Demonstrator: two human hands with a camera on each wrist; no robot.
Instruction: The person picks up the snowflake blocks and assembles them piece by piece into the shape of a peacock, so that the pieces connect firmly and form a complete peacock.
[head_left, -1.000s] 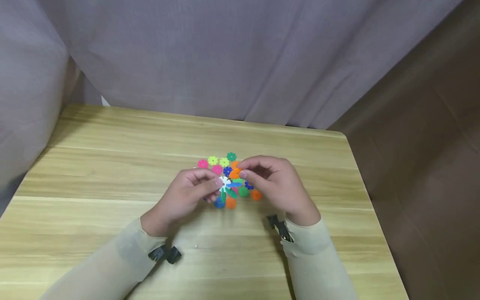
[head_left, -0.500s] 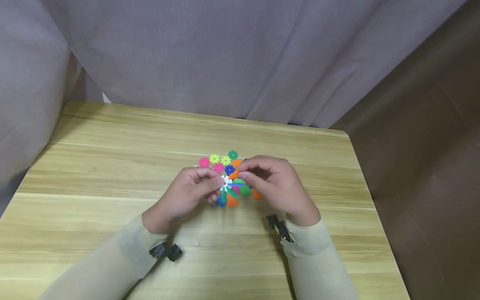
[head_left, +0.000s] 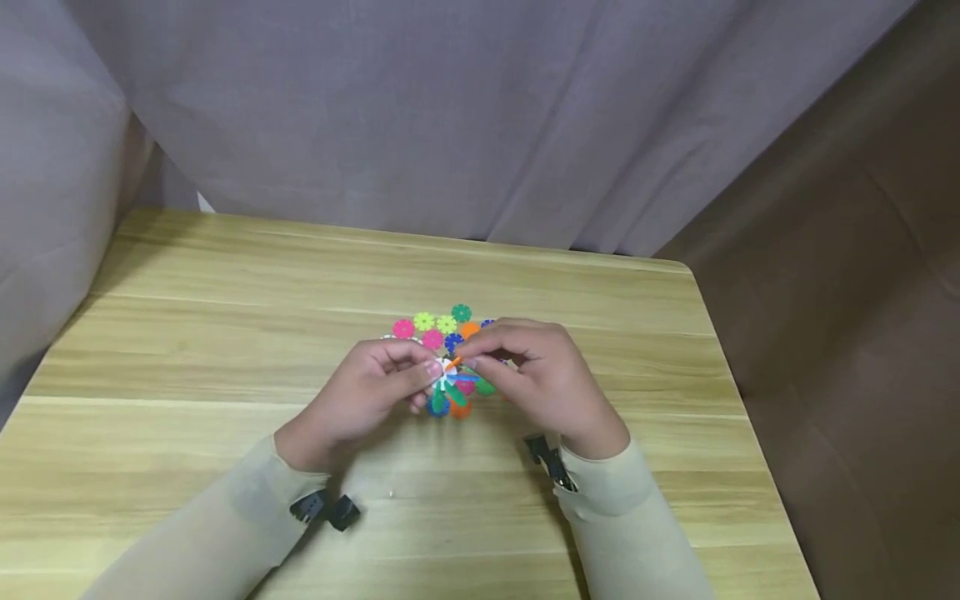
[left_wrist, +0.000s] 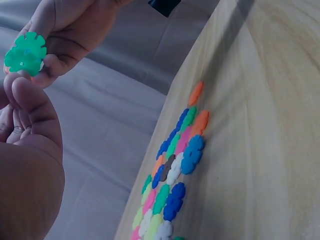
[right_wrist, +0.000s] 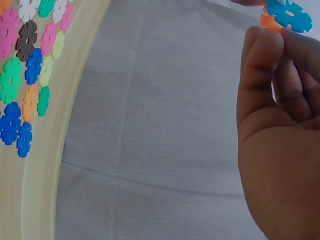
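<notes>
Below, on the wooden table (head_left: 225,333), a loose spread of flat, notched plastic discs (head_left: 442,329) in pink, yellow, green, blue and orange lies just behind both hands. Above it, held between the two hands, sits a small cluster of joined discs (head_left: 452,385) with a white one at its middle; the left hand (head_left: 360,400) pinches it from one side and the right hand (head_left: 543,375) pinches an orange disc (head_left: 455,363) against it. Fingers hide how the pieces join.
</notes>
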